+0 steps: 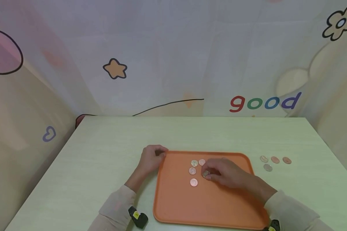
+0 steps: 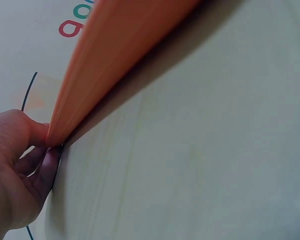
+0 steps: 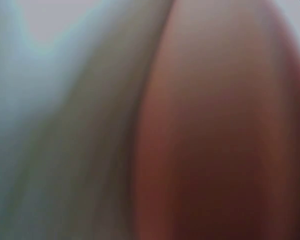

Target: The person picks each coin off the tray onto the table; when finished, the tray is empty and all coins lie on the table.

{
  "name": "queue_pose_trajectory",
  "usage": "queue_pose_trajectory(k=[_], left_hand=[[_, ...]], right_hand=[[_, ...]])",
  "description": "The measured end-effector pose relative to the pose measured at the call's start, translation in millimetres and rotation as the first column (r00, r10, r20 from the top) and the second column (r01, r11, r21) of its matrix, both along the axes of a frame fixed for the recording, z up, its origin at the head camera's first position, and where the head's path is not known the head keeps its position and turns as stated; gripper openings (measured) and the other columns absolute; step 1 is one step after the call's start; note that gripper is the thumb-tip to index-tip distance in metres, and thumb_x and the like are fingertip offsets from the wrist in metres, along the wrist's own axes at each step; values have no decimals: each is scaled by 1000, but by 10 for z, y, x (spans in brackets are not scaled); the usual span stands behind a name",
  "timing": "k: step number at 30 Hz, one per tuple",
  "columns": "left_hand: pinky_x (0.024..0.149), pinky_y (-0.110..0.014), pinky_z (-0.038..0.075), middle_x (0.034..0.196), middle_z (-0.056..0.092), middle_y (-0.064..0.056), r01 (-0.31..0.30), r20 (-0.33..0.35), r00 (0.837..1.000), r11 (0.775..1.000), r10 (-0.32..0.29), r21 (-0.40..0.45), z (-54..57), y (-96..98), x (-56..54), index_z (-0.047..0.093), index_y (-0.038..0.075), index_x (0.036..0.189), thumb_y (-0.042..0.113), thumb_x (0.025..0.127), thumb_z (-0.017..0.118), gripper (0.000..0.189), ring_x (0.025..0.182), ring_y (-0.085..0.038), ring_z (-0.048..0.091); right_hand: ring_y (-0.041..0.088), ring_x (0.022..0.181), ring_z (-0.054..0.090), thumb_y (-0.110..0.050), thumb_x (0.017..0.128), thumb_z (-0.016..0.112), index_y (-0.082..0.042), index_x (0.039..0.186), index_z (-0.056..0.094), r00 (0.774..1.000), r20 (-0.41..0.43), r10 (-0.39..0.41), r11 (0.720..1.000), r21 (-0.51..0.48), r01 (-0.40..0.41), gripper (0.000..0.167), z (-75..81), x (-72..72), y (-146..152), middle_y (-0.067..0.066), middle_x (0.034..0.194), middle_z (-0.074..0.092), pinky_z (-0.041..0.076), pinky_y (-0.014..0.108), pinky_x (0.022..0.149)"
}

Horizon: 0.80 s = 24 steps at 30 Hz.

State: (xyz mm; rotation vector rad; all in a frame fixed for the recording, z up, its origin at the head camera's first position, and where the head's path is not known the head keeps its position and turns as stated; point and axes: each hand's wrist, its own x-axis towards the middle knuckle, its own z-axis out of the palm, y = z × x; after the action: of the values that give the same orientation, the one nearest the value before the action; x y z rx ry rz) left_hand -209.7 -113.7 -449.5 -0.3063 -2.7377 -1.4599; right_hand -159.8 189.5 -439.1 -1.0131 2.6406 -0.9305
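An orange tray [image 1: 176, 205] lies on the pale table. At its far left corner, my left hand [image 1: 154, 158] grips the rim; in the left wrist view, the thumb and fingers of this hand [image 2: 15, 170] pinch the tray's corner [image 2: 85, 90]. Over the tray, my right hand [image 1: 228, 173] pinches a silvery coin [image 1: 206, 174] between thumb and fingers. Several coins lie on the tray to its left, among them a silvery coin [image 1: 194, 163] and a pinkish coin [image 1: 193, 182]. The right wrist view is a close blur.
Right of the tray, several more coins lie on the table [image 1: 104, 144], among them a copper coin [image 1: 287, 160] and a silvery coin [image 1: 268, 167]. A printed cloth backdrop [image 1: 167, 64] stands behind the table and along both sides.
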Motion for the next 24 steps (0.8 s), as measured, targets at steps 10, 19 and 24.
queue_pose_trajectory(k=[10,19,24], left_hand=[[89,-44,58,101,79,-11,-7,17,1000,1000,7,4,-21,12,-6,80,6,97,-1,91,64,19,96,-27,73],[88,-44,59,101,79,-12,-10,15,1000,1000,10,0,-20,13,1,80,6,97,-1,90,65,18,96,-27,73],[89,-44,59,101,79,-12,-13,18,1000,1000,13,7,-11,11,7,80,5,97,-2,90,65,18,96,-27,73]], right_hand=[[1,87,55,-20,92,74,-26,111,75,996,78,-37,999,16,36,19,-26,-9,32,-14,99,69,50,19,79],[0,79,52,-17,87,79,-17,110,75,992,113,-47,999,-10,49,23,-28,-19,48,-10,89,65,48,18,72],[0,77,52,-17,86,80,-15,108,74,985,161,-67,997,-34,74,23,-28,-20,47,-9,86,63,48,18,70]])
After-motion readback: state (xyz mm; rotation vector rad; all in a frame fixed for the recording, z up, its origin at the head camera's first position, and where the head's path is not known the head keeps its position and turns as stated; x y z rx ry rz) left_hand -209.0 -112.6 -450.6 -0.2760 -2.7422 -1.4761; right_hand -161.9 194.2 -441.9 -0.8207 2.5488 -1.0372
